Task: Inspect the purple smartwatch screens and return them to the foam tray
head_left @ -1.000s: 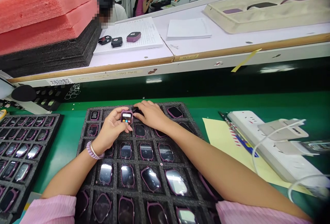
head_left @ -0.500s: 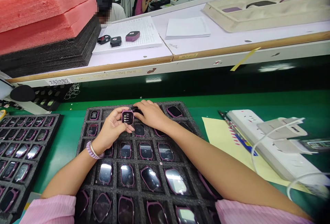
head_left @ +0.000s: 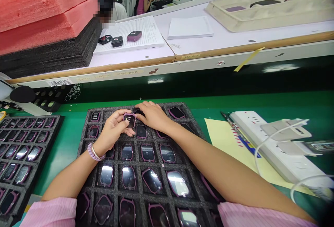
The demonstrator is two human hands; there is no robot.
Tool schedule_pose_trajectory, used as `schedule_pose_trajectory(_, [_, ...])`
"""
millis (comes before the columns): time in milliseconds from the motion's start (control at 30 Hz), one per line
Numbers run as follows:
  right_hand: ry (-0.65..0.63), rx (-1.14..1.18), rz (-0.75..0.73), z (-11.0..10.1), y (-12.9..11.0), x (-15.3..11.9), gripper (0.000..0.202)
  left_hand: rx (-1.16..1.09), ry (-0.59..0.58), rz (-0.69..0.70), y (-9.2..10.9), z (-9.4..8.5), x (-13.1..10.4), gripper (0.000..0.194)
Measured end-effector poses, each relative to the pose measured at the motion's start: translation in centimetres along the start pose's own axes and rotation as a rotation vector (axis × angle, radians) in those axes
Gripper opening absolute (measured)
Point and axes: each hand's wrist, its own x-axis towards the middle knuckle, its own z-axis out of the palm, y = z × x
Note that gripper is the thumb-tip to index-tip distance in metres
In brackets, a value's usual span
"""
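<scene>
Near the back of a dark foam tray (head_left: 138, 164), my left hand (head_left: 113, 129) holds a purple-framed watch (head_left: 129, 120) with its screen lit. The left thumb lies over the screen. My right hand (head_left: 152, 115) is just right of it, fingers bent over another dark watch (head_left: 139, 111) in the back row; its fingertips partly hide that watch. Purple-framed watches such as this one (head_left: 148, 153) lie in the tray's compartments around and below both hands. At the back left corner, a watch (head_left: 95, 116) shows lit text.
A second watch tray (head_left: 56, 129) lies at the left. On the right are yellow paper (head_left: 216, 133), pens and a white power strip (head_left: 271, 150) with cables. The shelf (head_left: 156, 60) above bears foam blocks (head_left: 47, 14), papers and three watches. Two people are behind.
My left thumb has moved up onto the lit screen of the held watch, and the screen now shows less of its list. My right hand has barely moved.
</scene>
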Motion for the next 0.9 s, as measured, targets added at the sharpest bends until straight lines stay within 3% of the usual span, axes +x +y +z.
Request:
schedule_pose_trajectory(233, [0.001, 0.000, 0.003, -0.04, -0.06, -0.02, 0.035, -0.071, -0.035, -0.010, 0.11, -0.25, -0.02, 0.036])
schedule_pose_trajectory(900, [-0.016, 0.002, 0.015, -0.38, -0.30, -0.04, 0.036, -0.053, 0.056, -0.052, -0.09, -0.06, 0.25, 0.053])
